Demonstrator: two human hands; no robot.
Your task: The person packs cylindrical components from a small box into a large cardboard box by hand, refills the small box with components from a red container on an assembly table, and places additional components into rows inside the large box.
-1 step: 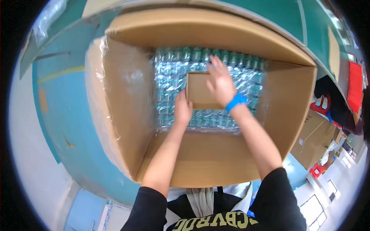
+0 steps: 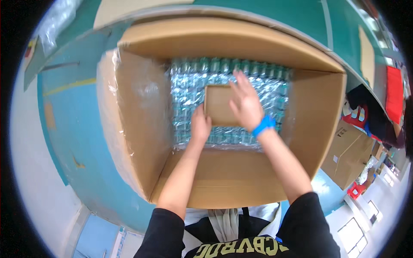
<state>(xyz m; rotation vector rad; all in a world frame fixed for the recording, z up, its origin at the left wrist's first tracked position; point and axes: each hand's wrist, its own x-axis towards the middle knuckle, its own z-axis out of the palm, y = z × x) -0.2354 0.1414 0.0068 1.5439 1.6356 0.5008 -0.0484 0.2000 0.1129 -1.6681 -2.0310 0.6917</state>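
Note:
Inside a large cardboard carton (image 2: 241, 172), rows of small clear greenish bottles or jars (image 2: 226, 65) lie under shiny clear plastic film (image 2: 185, 92). A small brown cardboard box or tray (image 2: 218, 105) with raised edges sits over the middle of them. My left hand (image 2: 200, 124) grips its left edge near the lower corner. Across its right part lies my right hand (image 2: 248, 101), fingers stretched out and slightly blurred, with a blue band (image 2: 263, 125) on the wrist. That hand hides the box's right side, so whether it presses on the box I cannot tell.
Clear film covers the carton's left wall (image 2: 142, 94). A green work surface (image 2: 275, 13) runs behind, with flat cardboard pieces (image 2: 142, 9) on it. To the right stand another carton (image 2: 348, 152), a red object (image 2: 394, 94) and a red stool (image 2: 355, 190).
The view has shifted slightly, so the carton's contents appear a little lower and further left. My hands keep almost the same places at the small cardboard box.

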